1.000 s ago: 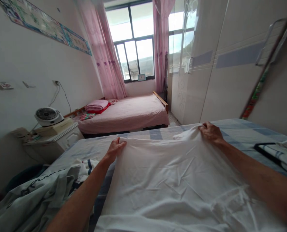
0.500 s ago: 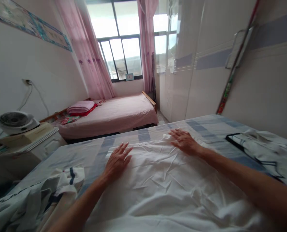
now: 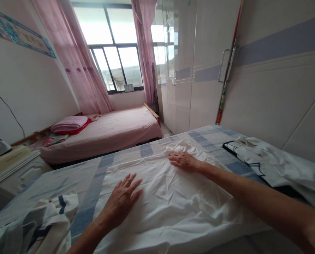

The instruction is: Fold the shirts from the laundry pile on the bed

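Note:
A white creased cloth (image 3: 173, 197) lies spread on a bed with a blue-and-white checked sheet (image 3: 94, 176). My left hand (image 3: 122, 203) rests flat on the cloth's left part, fingers spread and open. My right hand (image 3: 184, 160) lies flat on the cloth near its far edge, fingers stretched out. Neither hand holds anything.
A white garment with dark blue trim (image 3: 271, 164) lies at the bed's right side, another crumpled one (image 3: 43, 225) at the near left. A pink bed (image 3: 107, 130) stands beyond by the window (image 3: 112, 56). A white wardrobe (image 3: 253, 70) lines the right wall; a bedside cabinet (image 3: 11, 169) stands left.
Both hands let go of the cloth's far edge and now lie flat on it. My left hand has slid back toward me. The view has swung to the right.

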A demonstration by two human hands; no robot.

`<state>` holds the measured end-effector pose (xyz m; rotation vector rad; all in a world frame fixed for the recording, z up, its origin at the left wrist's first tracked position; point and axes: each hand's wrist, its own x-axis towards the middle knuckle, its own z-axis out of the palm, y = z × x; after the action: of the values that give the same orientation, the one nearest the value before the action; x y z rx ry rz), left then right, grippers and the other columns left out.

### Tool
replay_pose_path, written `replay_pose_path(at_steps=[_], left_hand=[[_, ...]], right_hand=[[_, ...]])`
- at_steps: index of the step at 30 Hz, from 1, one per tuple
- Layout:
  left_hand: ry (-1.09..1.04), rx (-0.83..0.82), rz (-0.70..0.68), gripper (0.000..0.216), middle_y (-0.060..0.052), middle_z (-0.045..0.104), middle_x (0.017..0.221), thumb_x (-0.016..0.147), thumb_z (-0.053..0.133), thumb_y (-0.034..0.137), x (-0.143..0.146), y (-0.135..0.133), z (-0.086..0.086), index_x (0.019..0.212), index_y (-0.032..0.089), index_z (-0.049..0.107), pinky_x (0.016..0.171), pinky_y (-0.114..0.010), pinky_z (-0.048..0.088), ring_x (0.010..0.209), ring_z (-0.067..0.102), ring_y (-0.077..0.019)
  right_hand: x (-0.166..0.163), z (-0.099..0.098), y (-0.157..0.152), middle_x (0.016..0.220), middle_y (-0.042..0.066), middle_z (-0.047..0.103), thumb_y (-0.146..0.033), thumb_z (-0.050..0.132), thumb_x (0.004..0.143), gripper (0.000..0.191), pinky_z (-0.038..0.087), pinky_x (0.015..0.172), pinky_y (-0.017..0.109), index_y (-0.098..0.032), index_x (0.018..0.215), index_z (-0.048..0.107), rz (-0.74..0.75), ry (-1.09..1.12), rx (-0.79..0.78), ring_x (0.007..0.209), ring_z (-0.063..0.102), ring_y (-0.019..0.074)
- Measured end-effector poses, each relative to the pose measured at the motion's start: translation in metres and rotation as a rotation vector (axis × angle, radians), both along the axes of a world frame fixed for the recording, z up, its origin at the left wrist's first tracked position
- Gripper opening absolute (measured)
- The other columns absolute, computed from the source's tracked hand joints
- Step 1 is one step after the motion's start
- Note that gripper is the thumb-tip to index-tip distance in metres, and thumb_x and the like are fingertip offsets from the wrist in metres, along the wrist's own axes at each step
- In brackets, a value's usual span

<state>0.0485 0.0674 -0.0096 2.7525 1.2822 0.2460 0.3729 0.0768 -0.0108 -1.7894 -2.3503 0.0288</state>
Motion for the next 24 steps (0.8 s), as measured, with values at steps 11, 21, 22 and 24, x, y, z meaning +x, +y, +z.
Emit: replay_pose_path(at_steps=[11, 21, 22, 24], left_hand=[[0.012, 0.039, -0.269, 0.057, -0.007, 0.034, 0.148, 0.087, 0.041, 0.056, 0.030, -0.024, -0.036, 0.140, 0.034, 0.038, 0.105, -0.060, 0.030, 0.135, 0.031, -0.0331], [-0.052, -0.003, -0.243, 0.056, -0.005, 0.029, 0.151, 0.088, 0.040, 0.054, 0.029, -0.031, -0.034, 0.141, 0.034, 0.036, 0.110, -0.059, 0.021, 0.139, 0.024, -0.0320], [-0.056, -0.006, -0.246, 0.057, -0.005, 0.030, 0.151, 0.088, 0.040, 0.054, 0.029, -0.031, -0.034, 0.141, 0.033, 0.036, 0.110, -0.059, 0.020, 0.139, 0.024, -0.0319], [-0.058, -0.008, -0.249, 0.057, -0.005, 0.030, 0.151, 0.089, 0.040, 0.054, 0.029, -0.032, -0.034, 0.141, 0.033, 0.036, 0.110, -0.059, 0.020, 0.139, 0.023, -0.0316]], right_hand=[[0.002, 0.010, 0.077, 0.107, 0.006, 0.068, -0.029, 0.053, 0.081, 0.024, 0.039, 0.090, 0.044, -0.025, 0.098, 0.068, -0.285, 0.000, 0.007, 0.105, 0.056, 0.0251], [-0.024, 0.010, 0.049, 0.138, 0.011, 0.047, -0.029, 0.039, 0.090, 0.044, 0.033, 0.099, 0.044, -0.020, 0.132, 0.047, -0.247, 0.096, 0.232, 0.125, 0.041, 0.0252], [-0.026, 0.006, 0.041, 0.140, 0.010, 0.045, -0.035, 0.038, 0.091, 0.045, 0.031, 0.101, 0.044, -0.021, 0.133, 0.046, -0.185, 0.093, 0.217, 0.128, 0.039, 0.0244], [-0.023, -0.003, 0.026, 0.145, 0.009, 0.040, -0.045, 0.035, 0.092, 0.051, 0.025, 0.106, 0.045, -0.022, 0.136, 0.044, -0.063, 0.058, 0.139, 0.134, 0.032, 0.0244]])
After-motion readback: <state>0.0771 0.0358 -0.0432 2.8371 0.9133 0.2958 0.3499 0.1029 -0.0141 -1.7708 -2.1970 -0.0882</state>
